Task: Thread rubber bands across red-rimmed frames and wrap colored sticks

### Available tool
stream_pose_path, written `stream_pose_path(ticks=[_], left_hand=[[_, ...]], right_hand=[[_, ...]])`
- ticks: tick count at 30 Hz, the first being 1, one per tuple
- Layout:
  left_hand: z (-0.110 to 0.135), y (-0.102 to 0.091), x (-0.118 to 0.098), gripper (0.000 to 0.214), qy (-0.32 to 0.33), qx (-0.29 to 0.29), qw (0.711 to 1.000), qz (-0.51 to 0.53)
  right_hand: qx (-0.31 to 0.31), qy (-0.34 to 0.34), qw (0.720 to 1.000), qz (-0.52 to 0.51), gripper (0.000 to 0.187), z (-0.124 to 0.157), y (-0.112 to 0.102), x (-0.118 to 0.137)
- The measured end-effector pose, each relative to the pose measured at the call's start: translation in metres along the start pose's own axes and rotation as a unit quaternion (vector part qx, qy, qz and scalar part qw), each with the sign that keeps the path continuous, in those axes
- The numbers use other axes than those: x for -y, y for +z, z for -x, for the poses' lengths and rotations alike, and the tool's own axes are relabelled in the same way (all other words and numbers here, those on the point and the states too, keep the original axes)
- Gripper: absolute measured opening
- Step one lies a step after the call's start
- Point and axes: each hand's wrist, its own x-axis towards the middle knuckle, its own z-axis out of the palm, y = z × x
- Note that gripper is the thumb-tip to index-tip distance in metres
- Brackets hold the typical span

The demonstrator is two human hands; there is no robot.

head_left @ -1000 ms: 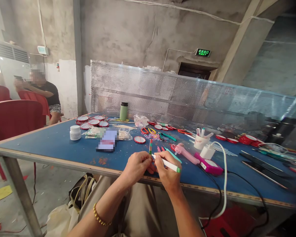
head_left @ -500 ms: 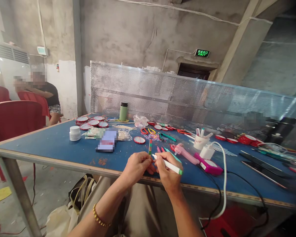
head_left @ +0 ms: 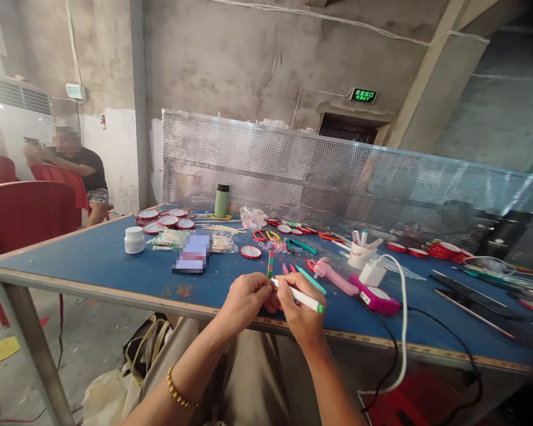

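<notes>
My left hand (head_left: pixel 249 299) is closed on a thin wooden stick (head_left: pixel 270 263), held upright, with red, orange-brown and green bands along its upper part. In my right hand (head_left: pixel 304 310) is a white marker pen (head_left: pixel 304 297) with a green end, gripped like a pencil. Its tip meets the stick just above my left fingertips. Both hands are close together over the front edge of the blue table (head_left: pixel 93 278). Just beyond them lie pink and teal marker pens (head_left: pixel 311 279). A small red-rimmed disc (head_left: pixel 251 252) rests farther back.
A phone (head_left: pixel 192 253), a white jar (head_left: pixel 134 240) and bagged sticks (head_left: pixel 224 241) lie to the left. Rightward are a pink handheld fan (head_left: pixel 335 276), a purple device (head_left: pixel 377 299) with cables and a cup of pens (head_left: pixel 360 253). Pliers (head_left: pixel 304 245) lie behind. A person (head_left: pixel 77 168) sits far left.
The marker in my right hand has shifted slightly left, its tip now closer against the banded stick. My left hand has stayed nearly still.
</notes>
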Motion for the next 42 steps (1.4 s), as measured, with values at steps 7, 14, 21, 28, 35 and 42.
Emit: stream_pose_path(ticks=[7, 14, 21, 28, 35, 42], left_hand=[[-0.002, -0.0002, 0.0003, 0.017, -0.001, -0.001, 1.0, 0.002], [0.0006, 0.0001, 0.0001, 0.015, -0.009, 0.017, 0.998, 0.06], [0.0012, -0.0004, 0.0019, 0.016, -0.002, 0.025, 0.993, 0.112], [0.0022, -0.0008, -0.0016, 0.019, -0.003, 0.018, 0.995, 0.098], [0.0015, -0.0005, 0.002, 0.021, 0.006, 0.019, 0.996, 0.087], [0.0002, -0.0005, 0.0046, 0.02, 0.011, 0.026, 0.996, 0.081]], right_hand=[[-0.005, 0.001, 1.0, 0.009, 0.017, 0.0003, 0.0, -0.0015], [-0.044, 0.057, 0.997, -0.022, 0.016, 0.0063, 0.0012, -0.0062], [-0.023, 0.057, 0.998, -0.031, 0.018, 0.0047, 0.0018, -0.0054], [-0.013, 0.025, 0.999, -0.019, 0.017, 0.0033, 0.0015, -0.0038], [-0.015, 0.011, 1.0, -0.018, 0.018, 0.0006, 0.0014, -0.0017], [-0.035, 0.024, 0.999, -0.012, 0.019, 0.003, 0.0017, -0.0027]])
